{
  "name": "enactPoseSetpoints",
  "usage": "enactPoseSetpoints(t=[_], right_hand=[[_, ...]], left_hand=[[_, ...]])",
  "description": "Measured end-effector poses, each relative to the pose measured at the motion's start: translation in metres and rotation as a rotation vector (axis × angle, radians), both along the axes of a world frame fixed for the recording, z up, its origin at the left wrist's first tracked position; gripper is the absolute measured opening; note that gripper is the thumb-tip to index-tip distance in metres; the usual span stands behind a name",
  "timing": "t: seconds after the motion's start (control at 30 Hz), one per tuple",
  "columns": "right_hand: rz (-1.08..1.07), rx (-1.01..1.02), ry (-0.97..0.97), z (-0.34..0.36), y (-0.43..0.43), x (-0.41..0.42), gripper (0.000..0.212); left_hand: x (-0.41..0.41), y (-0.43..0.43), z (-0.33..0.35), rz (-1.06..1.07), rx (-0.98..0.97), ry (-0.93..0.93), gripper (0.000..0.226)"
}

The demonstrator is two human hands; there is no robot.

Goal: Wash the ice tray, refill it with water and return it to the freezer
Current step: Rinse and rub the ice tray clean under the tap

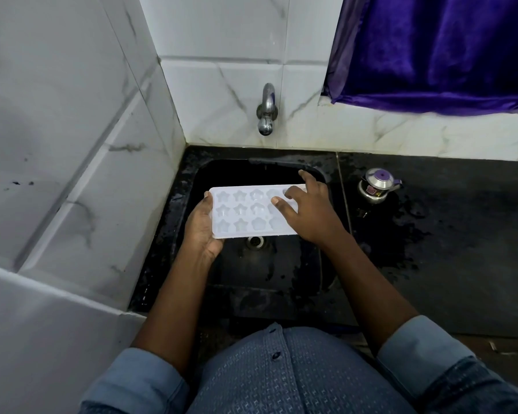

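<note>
White plastic star-celled ice tray (245, 212) lies nine-to-three o'clock: my left hand (202, 230) grips nine, my right hand (310, 213) presses three, fingers spread.

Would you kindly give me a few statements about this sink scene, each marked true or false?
1. The ice tray is held above the sink. True.
2. The left hand grips the tray's left end. True.
3. Water streams from the tap. False: no stream shows.
4. The small steel kettle stands in the sink. False: it stands on the counter, right of the sink.
5. The right hand touches the tray. True.
</note>
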State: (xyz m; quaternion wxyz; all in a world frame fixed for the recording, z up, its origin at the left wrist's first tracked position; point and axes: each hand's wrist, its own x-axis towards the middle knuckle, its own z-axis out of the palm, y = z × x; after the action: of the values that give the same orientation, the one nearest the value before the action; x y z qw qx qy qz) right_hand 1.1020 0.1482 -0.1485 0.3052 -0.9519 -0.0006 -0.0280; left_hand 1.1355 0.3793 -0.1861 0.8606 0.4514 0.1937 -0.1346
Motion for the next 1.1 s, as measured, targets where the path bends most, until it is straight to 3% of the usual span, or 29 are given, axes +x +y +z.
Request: enactPoseSetpoints(t=[0.13,0.27,0.63,1.1], right_hand=[[0.008,-0.008,-0.036,-0.001,0.000,-0.001,0.043],[0.041,-0.169,-0.096,-0.001,0.002,0.000,0.046],[0.088,-0.324,-0.029,0.009,0.009,-0.001,0.054],[0.085,-0.306,0.002,0.013,0.016,-0.002,0.054]], left_hand=[[-0.001,0.000,0.000,-0.007,0.003,-0.002,0.058],[-0.001,0.000,0.000,-0.001,-0.003,-0.005,0.058],[-0.003,0.000,0.002,-0.001,-0.001,-0.012,0.057],[-0.006,-0.003,-0.002,-0.014,-0.023,0.007,0.057]])
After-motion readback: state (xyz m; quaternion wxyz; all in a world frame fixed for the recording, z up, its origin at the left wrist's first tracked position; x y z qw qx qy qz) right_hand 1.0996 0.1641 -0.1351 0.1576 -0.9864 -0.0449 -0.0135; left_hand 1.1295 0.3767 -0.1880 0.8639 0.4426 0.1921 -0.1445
